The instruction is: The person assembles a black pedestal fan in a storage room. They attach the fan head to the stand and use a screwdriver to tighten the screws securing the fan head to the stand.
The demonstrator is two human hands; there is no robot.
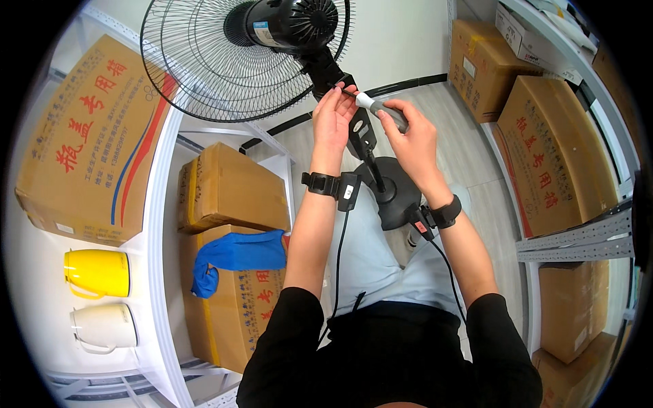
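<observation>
Well to the left of the left hand, a large brown cardboard box with red and blue stripes stands beside a yellow plastic jug and a cream plastic jug. Nearer the left forearm, a crumpled blue cloth lies over a stacked brown carton. Ahead and to the left of the left hand is the round wire cage of a black pedestal fan; its neck is directly at the fingertips. The left hand is palm-up, fingers partly extended, fingertips at the thin shaft of a grey-and-white-handled screwdriver; whether they grip the shaft cannot be determined. The screwdriver lies between both hands, shaft directed at the fan neck. The right hand is closed around the handle. To its right, well apart, brown cardboard boxes occupy grey metal shelving.
</observation>
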